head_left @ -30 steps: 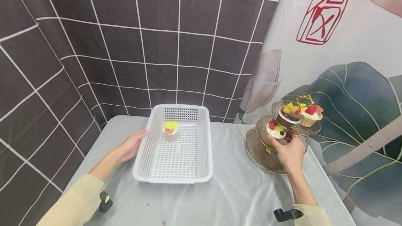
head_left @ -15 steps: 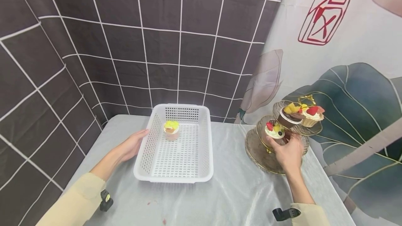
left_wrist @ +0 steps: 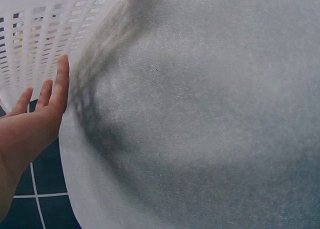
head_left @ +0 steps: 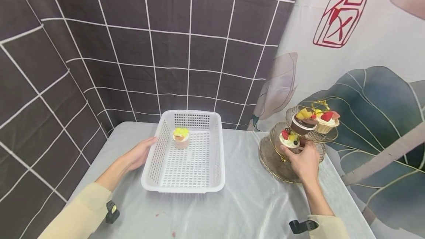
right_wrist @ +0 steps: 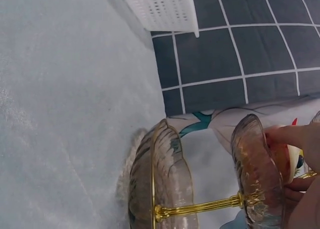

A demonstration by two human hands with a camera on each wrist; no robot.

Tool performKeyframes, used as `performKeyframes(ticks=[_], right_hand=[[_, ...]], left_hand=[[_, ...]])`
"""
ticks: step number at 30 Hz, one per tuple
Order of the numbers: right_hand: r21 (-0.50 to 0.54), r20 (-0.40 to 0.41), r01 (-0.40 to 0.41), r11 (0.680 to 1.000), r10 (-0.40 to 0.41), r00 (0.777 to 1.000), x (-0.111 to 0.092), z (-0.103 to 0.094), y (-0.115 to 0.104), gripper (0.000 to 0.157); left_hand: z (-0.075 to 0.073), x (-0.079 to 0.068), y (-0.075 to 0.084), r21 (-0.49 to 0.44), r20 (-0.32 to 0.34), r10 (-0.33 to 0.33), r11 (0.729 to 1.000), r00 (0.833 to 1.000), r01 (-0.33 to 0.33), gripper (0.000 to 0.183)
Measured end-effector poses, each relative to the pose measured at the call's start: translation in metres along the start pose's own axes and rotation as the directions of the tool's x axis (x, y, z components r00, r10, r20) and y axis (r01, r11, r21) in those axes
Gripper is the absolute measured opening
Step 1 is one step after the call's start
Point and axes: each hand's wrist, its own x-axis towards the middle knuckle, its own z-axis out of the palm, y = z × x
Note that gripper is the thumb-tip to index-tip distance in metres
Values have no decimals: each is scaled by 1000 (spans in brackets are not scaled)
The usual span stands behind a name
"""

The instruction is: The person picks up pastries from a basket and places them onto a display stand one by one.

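Observation:
My right hand (head_left: 306, 159) grips a fruit-topped cupcake (head_left: 289, 140), white cream with red, yellow and dark pieces, at the middle tier of a glass tiered stand (head_left: 277, 165). In the right wrist view, the fingers (right_wrist: 285, 135) lie around the cupcake (right_wrist: 281, 161) close over the glass plate, which partly hides it. The left hand (head_left: 141, 153) rests against the left side of a white perforated basket (head_left: 217, 158), and its fingers (left_wrist: 61, 84) are straight along the wall in the left wrist view. Inside the basket stands a cupcake with yellow topping (head_left: 180, 138).
Two more cupcakes sit on the stand's top tier: a chocolate one (head_left: 303, 124) and a strawberry one (head_left: 327, 121). A gold handle (head_left: 320, 104) rises above them. Grey cloth covers the table (head_left: 245, 194). Dark checked fabric (head_left: 166, 47) hangs behind it.
My right hand and the cupcake it holds have shifted slightly left on the middle tier. The left hand and the basket stay as they were.

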Motion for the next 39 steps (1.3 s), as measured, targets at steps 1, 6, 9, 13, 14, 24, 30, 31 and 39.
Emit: performKeyframes(ticks=[1,6,9,13,14,24,30,31,39], right_hand=[[-1,6,4,1000,-4,1000,0,0,0,64],[18,39,19,1000,-20,999,-1,-4,1,65],[37,53,24,999,-26,998,-4,-9,1,66],[44,69,26,999,-29,997,-9,-18,-3,68],[43,72,26,999,-29,997,-11,-21,-4,69],[40,83,74,996,-77,994,-27,-33,-25,66],[91,79,103,990,-110,991,-37,-29,-45,68],[100,76,113,989,-121,990,-39,-28,-49,67],[212,128,203,956,-233,964,-36,-2,-77,61]], left_hand=[[0,0,0,2,2,2,1000,1000,-2,70],[-3,1,-1,14,-1,5,1000,1000,-5,72],[-4,0,-1,4,-8,-3,1000,1000,3,71],[-4,0,0,-2,-14,-3,1000,1000,3,70],[-4,0,0,1,-15,-1,1000,1000,1,71],[-4,1,0,35,-29,13,999,999,-12,71],[-1,0,1,34,-45,7,999,999,-5,72],[0,0,2,34,-43,7,999,999,-6,72],[1,-1,-2,40,-26,12,999,1000,-11,72]])
